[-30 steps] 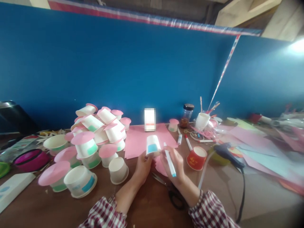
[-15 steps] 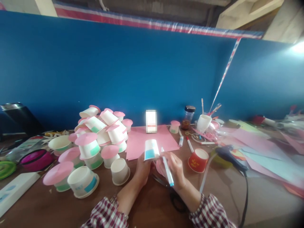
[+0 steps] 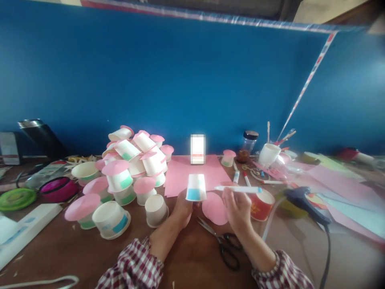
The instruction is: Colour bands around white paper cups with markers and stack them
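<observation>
My left hand (image 3: 182,208) is closed on a white paper cup (image 3: 197,182) with a blue patch, its wide rim facing down. My right hand (image 3: 239,208) grips a white marker (image 3: 240,188) with a light blue end. The marker lies nearly level, its tip to the right of the cup and apart from it. Between and below the hands are round pink paper discs (image 3: 217,212) on the table. Black-handled scissors (image 3: 224,243) lie just in front of them. Behind the cup, flat pink paper sheets (image 3: 180,176) are spread.
To the left stands a heap of paper cups topped with pink discs (image 3: 116,168). Right of my right hand are a red paper cup (image 3: 264,206) and a corded blue glue gun (image 3: 306,202). A lidded jar (image 3: 248,146) and a white cup with sticks (image 3: 268,154) stand behind.
My right hand has moved right, away from the cup, and the marker has swung from steep to nearly level. The pink discs and scissors show more fully. The view has shifted slightly.
</observation>
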`<state>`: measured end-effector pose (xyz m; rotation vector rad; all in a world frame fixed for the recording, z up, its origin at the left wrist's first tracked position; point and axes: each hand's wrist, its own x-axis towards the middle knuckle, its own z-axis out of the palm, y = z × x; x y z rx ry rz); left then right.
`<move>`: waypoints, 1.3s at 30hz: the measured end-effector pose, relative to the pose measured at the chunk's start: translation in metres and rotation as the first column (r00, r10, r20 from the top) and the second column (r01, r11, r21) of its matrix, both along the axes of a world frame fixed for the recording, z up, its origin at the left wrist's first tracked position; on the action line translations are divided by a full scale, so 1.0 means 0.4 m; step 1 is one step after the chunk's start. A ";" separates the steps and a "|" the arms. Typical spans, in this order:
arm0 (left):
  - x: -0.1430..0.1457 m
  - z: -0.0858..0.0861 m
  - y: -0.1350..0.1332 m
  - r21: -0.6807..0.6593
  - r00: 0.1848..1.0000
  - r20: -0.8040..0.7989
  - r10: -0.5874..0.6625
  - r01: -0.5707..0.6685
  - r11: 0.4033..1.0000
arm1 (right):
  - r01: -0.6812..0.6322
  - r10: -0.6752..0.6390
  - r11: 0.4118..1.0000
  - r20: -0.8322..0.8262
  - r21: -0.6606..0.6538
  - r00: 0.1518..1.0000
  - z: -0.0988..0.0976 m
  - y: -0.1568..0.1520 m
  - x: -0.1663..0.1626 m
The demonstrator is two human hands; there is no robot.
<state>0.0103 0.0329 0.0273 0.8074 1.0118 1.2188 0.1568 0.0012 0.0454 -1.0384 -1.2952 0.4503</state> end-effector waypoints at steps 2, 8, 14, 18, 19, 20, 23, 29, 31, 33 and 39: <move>0.000 0.004 0.000 -0.017 1.000 0.010 -0.011 0.012 1.000 | -0.001 0.001 1.000 -0.033 -0.016 0.999 0.007 -0.001 0.001; -0.002 -0.007 0.000 -0.004 0.998 0.036 -0.053 0.053 0.999 | -0.047 0.047 0.999 0.024 -0.003 0.999 0.020 -0.023 -0.021; -0.002 -0.002 -0.005 0.010 0.991 0.086 -0.101 0.101 0.995 | -0.110 0.101 0.994 0.249 0.024 0.963 0.000 -0.039 -0.027; 0.002 0.001 -0.006 0.003 0.984 0.128 -0.120 0.121 0.993 | -0.084 0.078 0.996 0.239 0.016 0.968 0.001 -0.040 -0.027; 0.004 0.000 -0.006 0.001 0.983 0.138 -0.120 0.121 0.993 | -0.084 0.077 0.996 0.247 0.015 0.966 0.004 -0.040 -0.027; 0.005 -0.002 -0.005 -0.001 0.982 0.146 -0.120 0.121 0.993 | -0.087 0.080 0.996 0.264 0.016 0.961 0.007 -0.040 -0.028; 0.007 -0.007 -0.004 -0.007 0.979 0.162 -0.123 0.126 0.992 | -0.117 0.099 0.993 0.336 0.033 0.937 0.017 -0.041 -0.029; 0.008 -0.004 -0.005 -0.012 0.975 0.185 -0.123 0.127 0.992 | -0.111 0.083 0.992 0.357 0.058 0.930 0.014 -0.038 -0.029; 0.009 0.001 -0.006 -0.020 0.973 0.192 -0.126 0.133 0.991 | -0.113 0.088 0.992 0.351 0.052 0.932 0.009 -0.036 -0.028; 0.011 0.004 -0.007 -0.031 0.973 0.198 -0.122 0.131 0.991 | -0.115 0.093 0.992 0.348 0.043 0.933 0.007 -0.035 -0.028; 0.012 -0.002 -0.006 -0.042 0.971 0.226 -0.083 0.095 0.995 | -0.117 0.089 0.992 0.409 0.042 0.908 0.015 -0.036 -0.029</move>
